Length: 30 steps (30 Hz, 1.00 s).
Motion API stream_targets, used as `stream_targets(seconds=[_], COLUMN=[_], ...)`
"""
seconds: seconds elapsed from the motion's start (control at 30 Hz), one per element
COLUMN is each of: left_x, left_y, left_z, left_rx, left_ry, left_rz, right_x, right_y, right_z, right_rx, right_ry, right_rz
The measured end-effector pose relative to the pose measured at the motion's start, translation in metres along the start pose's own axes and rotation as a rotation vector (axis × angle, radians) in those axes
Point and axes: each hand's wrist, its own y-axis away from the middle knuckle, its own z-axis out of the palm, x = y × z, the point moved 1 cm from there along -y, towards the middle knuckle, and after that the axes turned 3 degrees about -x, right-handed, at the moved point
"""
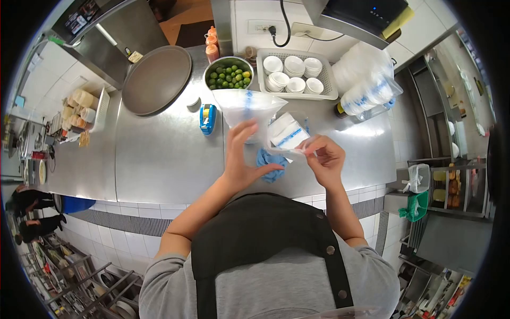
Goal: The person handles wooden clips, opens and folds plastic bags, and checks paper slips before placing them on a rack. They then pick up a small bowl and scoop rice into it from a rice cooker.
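Note:
My left hand (240, 157) is raised over the steel counter with thumb and fingers spread apart, its fingertips overlapping a clear plastic bag (234, 106) with blue print. Thumb and fingers of my right hand (326, 159) are pinched on the edge of the thin plastic. Between the hands and a little beyond them lie white packets (288, 133) with a blue printed stripe. A crumpled blue cloth (272, 169) rests on the counter just below the plastic, partly behind my left thumb.
Left of the bag stands a blue tape dispenser (207, 119). Along the back are a round brown tray (158, 80), sauce bottles (211, 43), a bowl of limes (230, 74), a crate (332, 87) of white bowls, and bagged plastic containers (366, 98). Two people (34, 215) are at far left.

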Motion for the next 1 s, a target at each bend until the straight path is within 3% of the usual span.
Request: stream_targets(seconds=[0.07,0.17,0.2,0.3,0.47,0.5,0.6,0.7,0.8,0.9,1.0], left_x=[0.000,-0.022,-0.009,-0.004,-0.012,-0.012,-0.006,0.007,0.005,0.018,0.013], left_y=[-0.005,0.013,0.005,-0.007,-0.015,-0.017,-0.025,-0.035,-0.012,-0.013,-0.011], left_z=[-0.001,-0.009,-0.010,-0.028,-0.047,-0.050,-0.048,-0.048,-0.044,-0.038,-0.040], left_rx=[-0.104,-0.237,-0.120,-0.291,-0.480,-0.500,-0.108,0.076,-0.100,-0.335,-0.189], left_ry=[0.224,0.630,0.572,0.264,0.174,0.152,-0.116,-0.292,-0.195,-0.378,-0.383], left_rz=[-0.196,-0.536,-0.641,-0.589,-0.518,-0.518,-0.279,-0.050,-0.001,0.253,0.296], right_x=[-0.008,-0.020,-0.026,-0.042,-0.019,-0.017,-0.010,-0.001,-0.002,-0.001,0.006], right_y=[-0.002,-0.014,-0.019,-0.033,-0.041,-0.042,-0.042,-0.039,-0.037,-0.034,-0.032], right_z=[0.003,0.012,0.019,0.032,0.025,0.027,0.036,0.040,0.045,0.047,0.039], right_rx=[-0.039,-0.082,-0.011,0.047,-0.389,-0.355,-0.265,-0.183,-0.143,-0.179,-0.140], right_ry=[-0.098,0.119,0.132,0.207,0.325,0.325,0.263,0.061,-0.169,-0.282,-0.284], right_rz=[-0.013,0.007,0.034,0.128,0.240,0.279,0.353,0.389,0.477,0.498,0.500])
